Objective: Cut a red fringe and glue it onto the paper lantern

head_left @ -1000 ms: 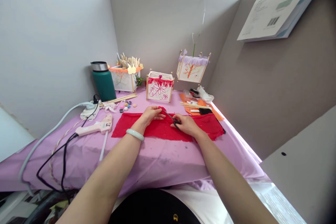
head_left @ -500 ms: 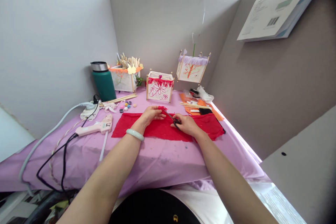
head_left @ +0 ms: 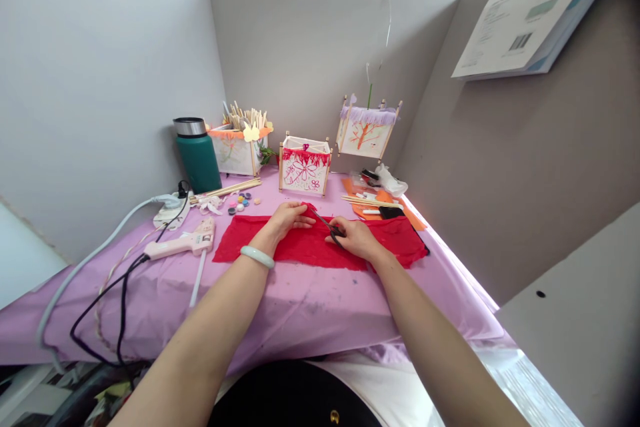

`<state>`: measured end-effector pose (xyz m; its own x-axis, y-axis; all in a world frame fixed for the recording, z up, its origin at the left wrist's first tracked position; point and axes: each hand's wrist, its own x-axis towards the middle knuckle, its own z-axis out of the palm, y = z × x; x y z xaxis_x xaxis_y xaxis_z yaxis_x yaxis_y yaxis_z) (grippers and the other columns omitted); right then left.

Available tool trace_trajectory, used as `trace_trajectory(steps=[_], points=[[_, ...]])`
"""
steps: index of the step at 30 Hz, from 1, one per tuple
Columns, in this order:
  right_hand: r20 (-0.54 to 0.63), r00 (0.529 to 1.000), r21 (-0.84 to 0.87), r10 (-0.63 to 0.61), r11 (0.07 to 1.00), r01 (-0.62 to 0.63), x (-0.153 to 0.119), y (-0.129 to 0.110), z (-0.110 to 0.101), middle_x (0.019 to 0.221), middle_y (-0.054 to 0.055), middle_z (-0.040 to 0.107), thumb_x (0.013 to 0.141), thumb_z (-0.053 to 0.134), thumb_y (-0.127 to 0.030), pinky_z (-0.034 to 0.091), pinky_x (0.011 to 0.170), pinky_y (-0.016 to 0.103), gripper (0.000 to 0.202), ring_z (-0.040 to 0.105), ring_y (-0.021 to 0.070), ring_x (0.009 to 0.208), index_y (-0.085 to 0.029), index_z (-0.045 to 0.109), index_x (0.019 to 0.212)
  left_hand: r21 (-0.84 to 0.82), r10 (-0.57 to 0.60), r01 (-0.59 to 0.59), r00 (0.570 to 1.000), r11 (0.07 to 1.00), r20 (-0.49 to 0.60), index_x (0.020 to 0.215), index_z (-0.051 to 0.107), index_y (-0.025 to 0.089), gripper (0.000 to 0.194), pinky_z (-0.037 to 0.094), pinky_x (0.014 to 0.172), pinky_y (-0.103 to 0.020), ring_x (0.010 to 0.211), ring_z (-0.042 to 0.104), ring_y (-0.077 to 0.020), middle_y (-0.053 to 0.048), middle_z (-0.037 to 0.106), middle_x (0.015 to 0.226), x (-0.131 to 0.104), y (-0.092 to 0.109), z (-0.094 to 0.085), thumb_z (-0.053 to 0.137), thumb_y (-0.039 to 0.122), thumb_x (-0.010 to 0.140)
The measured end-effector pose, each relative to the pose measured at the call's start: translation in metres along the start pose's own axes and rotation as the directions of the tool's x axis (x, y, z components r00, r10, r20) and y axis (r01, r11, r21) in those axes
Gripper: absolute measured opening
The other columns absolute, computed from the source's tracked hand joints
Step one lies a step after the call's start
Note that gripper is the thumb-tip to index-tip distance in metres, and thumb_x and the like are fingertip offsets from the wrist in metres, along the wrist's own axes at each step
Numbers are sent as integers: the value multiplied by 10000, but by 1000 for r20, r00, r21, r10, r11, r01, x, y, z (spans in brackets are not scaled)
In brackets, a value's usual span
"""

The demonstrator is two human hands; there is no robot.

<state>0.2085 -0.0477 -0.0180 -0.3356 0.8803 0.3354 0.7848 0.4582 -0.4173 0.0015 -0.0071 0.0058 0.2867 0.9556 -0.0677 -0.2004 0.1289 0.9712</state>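
Observation:
Between the fingertips of my left hand (head_left: pixel 290 219) is a small red strip (head_left: pixel 310 207), pinched over the table. My right hand (head_left: pixel 353 237) is closed around dark-handled scissors (head_left: pixel 336 231), whose blades point up and left to the strip. Whether the blades are parted is too small to tell. Under both hands a wide sheet of red crepe-like material (head_left: pixel 245 240) lies flat on the purple tablecloth (head_left: pixel 310 313). Just behind stands a white lantern (head_left: pixel 305 173) with wooden sticks at its corners, red fringe and drawn flowers.
At left lie a pink glue gun (head_left: pixel 185 243) with trailing cords and a power strip (head_left: pixel 170 212); a green bottle (head_left: pixel 197 157) stands behind. Wooden sticks (head_left: pixel 369 201) rest at right on orange sheets. A purple-fringed lantern (head_left: pixel 367 132) hangs at the back.
The red strip at my left fingertips shows less loose fringe at its right end than before. Both hands stay almost where they were.

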Motion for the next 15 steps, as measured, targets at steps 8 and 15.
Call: trace_trajectory(steps=[8,15], points=[[-5,1000,20,-6,1000,6,-1,-3,-1,684,-22,600,734,651,-444,310,555,209,317,518,117,592,-222,592,953,-23,19,-19,1000,1000,-11,827,584,86,59,534,582,-271,608,677,-186,-109,681,725,2,-1,-2,534,116,827],[0,1000,30,-3,1000,3,-2,-5,-2,688,-16,605,732,652,-442,322,562,214,317,532,126,606,-220,593,950,-34,33,-34,999,999,-12,807,595,88,71,537,588,-269,604,675,-178,-109,683,738,2,-1,-2,601,158,796]])
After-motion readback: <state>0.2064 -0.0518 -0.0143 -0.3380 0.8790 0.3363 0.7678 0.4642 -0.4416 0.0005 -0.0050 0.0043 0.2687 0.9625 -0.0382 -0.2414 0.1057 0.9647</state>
